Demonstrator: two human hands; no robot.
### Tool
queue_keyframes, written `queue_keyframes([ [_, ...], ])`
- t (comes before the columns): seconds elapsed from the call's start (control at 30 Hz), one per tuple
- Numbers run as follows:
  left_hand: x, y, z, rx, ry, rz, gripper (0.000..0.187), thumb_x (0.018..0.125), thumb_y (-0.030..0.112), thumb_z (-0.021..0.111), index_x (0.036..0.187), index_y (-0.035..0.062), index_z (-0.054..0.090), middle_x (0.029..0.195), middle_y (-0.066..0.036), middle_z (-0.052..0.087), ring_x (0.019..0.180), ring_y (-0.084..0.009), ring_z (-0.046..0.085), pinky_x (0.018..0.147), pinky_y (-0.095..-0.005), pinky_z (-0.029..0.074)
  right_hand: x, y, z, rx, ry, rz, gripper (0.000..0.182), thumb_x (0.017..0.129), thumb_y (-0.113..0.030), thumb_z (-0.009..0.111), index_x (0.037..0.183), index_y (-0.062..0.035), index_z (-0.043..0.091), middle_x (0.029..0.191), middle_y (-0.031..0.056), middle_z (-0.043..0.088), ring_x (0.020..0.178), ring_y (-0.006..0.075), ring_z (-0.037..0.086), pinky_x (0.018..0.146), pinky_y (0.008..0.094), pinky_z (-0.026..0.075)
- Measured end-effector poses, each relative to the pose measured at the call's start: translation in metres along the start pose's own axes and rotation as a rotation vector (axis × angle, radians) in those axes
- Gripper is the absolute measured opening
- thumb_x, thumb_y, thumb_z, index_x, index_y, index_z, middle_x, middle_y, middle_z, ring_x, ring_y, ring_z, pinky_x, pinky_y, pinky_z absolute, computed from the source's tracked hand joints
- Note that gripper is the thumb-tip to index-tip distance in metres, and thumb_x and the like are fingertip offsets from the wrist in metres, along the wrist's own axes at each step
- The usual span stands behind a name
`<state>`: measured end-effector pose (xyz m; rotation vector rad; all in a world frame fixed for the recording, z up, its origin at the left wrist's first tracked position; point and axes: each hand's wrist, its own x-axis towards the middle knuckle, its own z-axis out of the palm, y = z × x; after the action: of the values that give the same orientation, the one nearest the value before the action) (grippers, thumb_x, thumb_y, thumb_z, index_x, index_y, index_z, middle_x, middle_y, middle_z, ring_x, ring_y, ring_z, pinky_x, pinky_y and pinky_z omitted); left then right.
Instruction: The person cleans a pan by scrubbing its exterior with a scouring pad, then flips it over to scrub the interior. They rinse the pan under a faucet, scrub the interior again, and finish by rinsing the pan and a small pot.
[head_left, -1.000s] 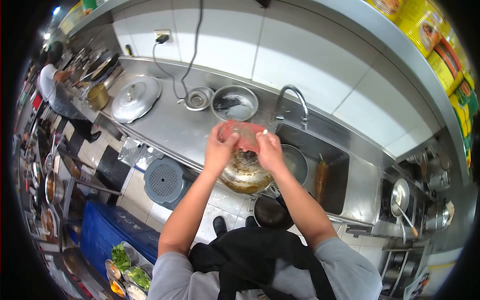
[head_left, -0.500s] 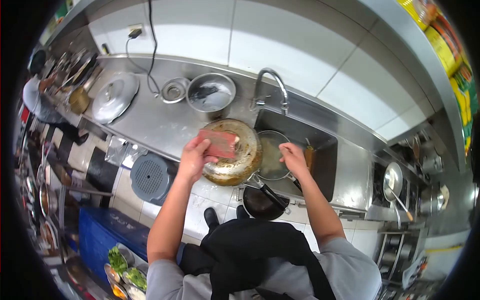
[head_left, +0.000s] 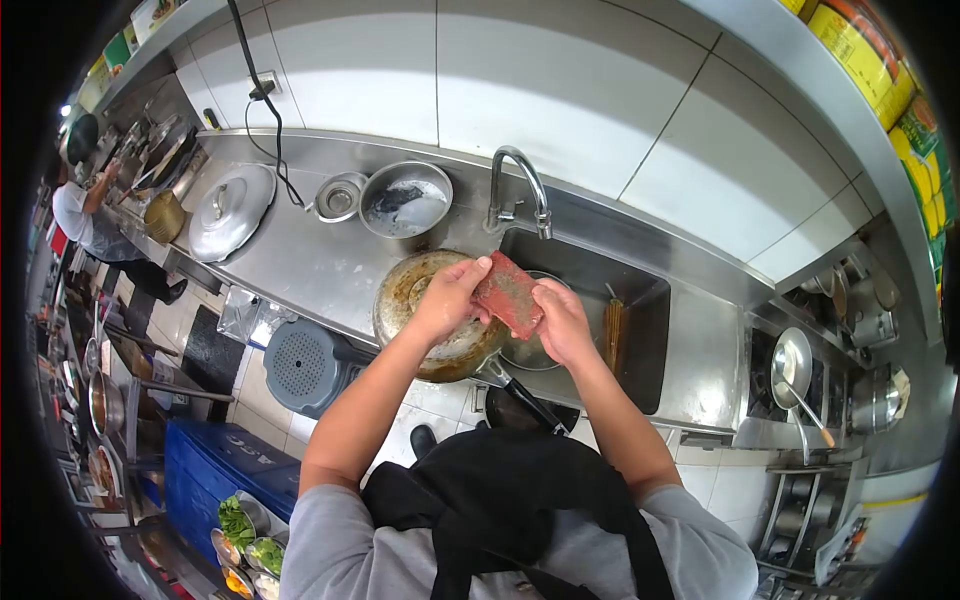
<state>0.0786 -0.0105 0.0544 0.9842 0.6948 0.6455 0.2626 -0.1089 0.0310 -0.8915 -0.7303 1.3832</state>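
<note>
Both hands hold a flat red scouring pad [head_left: 510,293] with a greyish worn face, above the counter's edge by the sink. My left hand [head_left: 455,298] pinches its left side, thumb on top. Closed on its right side is my right hand [head_left: 563,318]. Beneath my left hand lies an upturned frying pan [head_left: 402,283] with a brown-stained bottom. Its black handle [head_left: 532,402] points toward me. Partly hidden by my hands, a round pan [head_left: 530,353] sits in the left part of the sink [head_left: 640,375].
A faucet [head_left: 520,160] arches over the sink. Left along the counter stand a steel bowl of soapy water [head_left: 405,200], a small steel bowl [head_left: 338,198] and a large lid [head_left: 232,212]. A grey stool [head_left: 300,365] stands below. Another person [head_left: 85,215] works at far left.
My left hand has lifted the scouring pad off the frying pan and moved it right. My right hand has come over from the sink and taken hold of its other side.
</note>
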Motion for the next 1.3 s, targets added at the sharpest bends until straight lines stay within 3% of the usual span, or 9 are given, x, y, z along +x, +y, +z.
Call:
queue_keyframes([
  [0.2, 0.0, 0.003, 0.001, 0.225, -0.112, 0.059, 0.023, 0.099, 0.025, 0.067, 0.11, 0.0054, 0.066, 0.088, -0.002, 0.068, 0.074, -0.0117, 0.065, 0.06, -0.0279, 0.054, 0.005, 0.006, -0.015, -0.213, -0.015, -0.064, 0.026, 0.104, -0.015, 0.048, 0.116, 0.005, 0.06, 0.09, 0.0096, 0.065, 0.074, 0.0193, 0.066, 0.063, 0.033, 0.057],
  [0.27, 0.004, 0.0, 0.004, 0.196, -0.051, 0.07, 0.023, 0.097, 0.024, 0.07, 0.11, 0.0053, 0.066, 0.094, -0.003, 0.068, 0.079, -0.0112, 0.065, 0.062, -0.0275, 0.053, 0.006, 0.0, -0.009, -0.613, -0.094, -0.181, 0.026, 0.106, -0.017, 0.045, 0.116, 0.0038, 0.058, 0.096, 0.013, 0.068, 0.068, 0.0226, 0.068, 0.061, 0.0366, 0.059],
  [0.33, 0.002, -0.001, 0.009, 0.169, 0.004, 0.081, 0.025, 0.094, 0.023, 0.072, 0.11, 0.0053, 0.065, 0.1, -0.004, 0.067, 0.083, -0.0108, 0.065, 0.064, -0.0271, 0.053, 0.003, -0.009, 0.005, -0.375, -0.09, -0.111, 0.027, 0.106, -0.016, 0.046, 0.119, 0.0047, 0.058, 0.097, 0.0116, 0.068, 0.077, 0.0193, 0.068, 0.066, 0.0335, 0.057],
  [0.4, -0.011, 0.006, 0.018, 0.783, 0.445, 0.621, 0.03, 0.085, 0.019, 0.078, 0.109, 0.0055, 0.065, 0.112, -0.012, 0.064, 0.095, -0.0259, 0.064, 0.079, -0.0397, 0.052, 0.002, -0.02, 0.019, -0.143, -0.083, -0.04, 0.028, 0.106, -0.015, 0.047, 0.122, 0.0055, 0.058, 0.097, 0.0103, 0.068, 0.086, 0.016, 0.068, 0.07, 0.0304, 0.055],
  [0.43, -0.016, 0.013, 0.019, 0.783, 0.447, 0.621, 0.03, 0.085, 0.019, 0.078, 0.109, 0.0055, 0.065, 0.112, -0.012, 0.064, 0.095, -0.0259, 0.064, 0.079, -0.0397, 0.052, 0.001, -0.023, 0.025, -0.078, -0.063, -0.067, 0.028, 0.107, -0.015, 0.047, 0.123, 0.0054, 0.057, 0.101, 0.0105, 0.068, 0.088, 0.0149, 0.068, 0.073, 0.0298, 0.055],
  [0.5, -0.029, 0.029, 0.019, 1.253, 0.421, 1.052, 0.035, 0.081, 0.014, 0.078, 0.111, 0.0042, 0.064, 0.13, -0.017, 0.056, 0.116, -0.0327, 0.057, 0.096, -0.0453, 0.047, 0.004, -0.02, 0.035, -0.01, -0.046, -0.093, 0.028, 0.107, -0.014, 0.046, 0.124, 0.0052, 0.057, 0.104, 0.0108, 0.068, 0.091, 0.0138, 0.067, 0.075, 0.0291, 0.055],
  [0.53, -0.033, 0.029, 0.028, 1.189, 0.389, 0.986, 0.037, 0.078, 0.01, 0.075, 0.113, 0.0059, 0.062, 0.133, -0.019, 0.054, 0.127, -0.0429, 0.048, 0.109, -0.0517, 0.037, 0.007, -0.014, 0.042, 0.024, 0.007, -0.141, 0.028, 0.107, -0.014, 0.046, 0.125, 0.005, 0.057, 0.105, 0.0102, 0.068, 0.091, 0.0134, 0.067, 0.074, 0.0286, 0.055],
  [0.73, -0.032, 0.023, 0.03, 1.006, 0.369, 0.84, 0.035, 0.081, 0.008, 0.07, 0.115, 0.0056, 0.06, 0.147, -0.021, 0.046, 0.143, -0.0459, 0.034, 0.117, -0.053, 0.029, 0.014, -0.004, 0.046, -0.033, 0.046, -0.205, 0.027, 0.107, -0.013, 0.047, 0.126, 0.0028, 0.058, 0.104, 0.005, 0.065, 0.085, 0.008, 0.062, 0.07, 0.0251, 0.05],
  [1.3, -0.05, 0.034, 0.033, 1.058, 0.315, 0.976, 0.032, 0.084, 0.01, 0.069, 0.113, 0.0043, 0.061, 0.157, -0.026, 0.034, 0.147, -0.049, 0.027, 0.119, -0.0551, 0.025, 0.007, -0.006, 0.064, 0.034, 0.117, -0.31, 0.026, 0.106, -0.012, 0.048, 0.125, 0.0027, 0.059, 0.104, 0.0029, 0.064, 0.083, 0.0056, 0.057, 0.071, 0.0229, 0.048],
])
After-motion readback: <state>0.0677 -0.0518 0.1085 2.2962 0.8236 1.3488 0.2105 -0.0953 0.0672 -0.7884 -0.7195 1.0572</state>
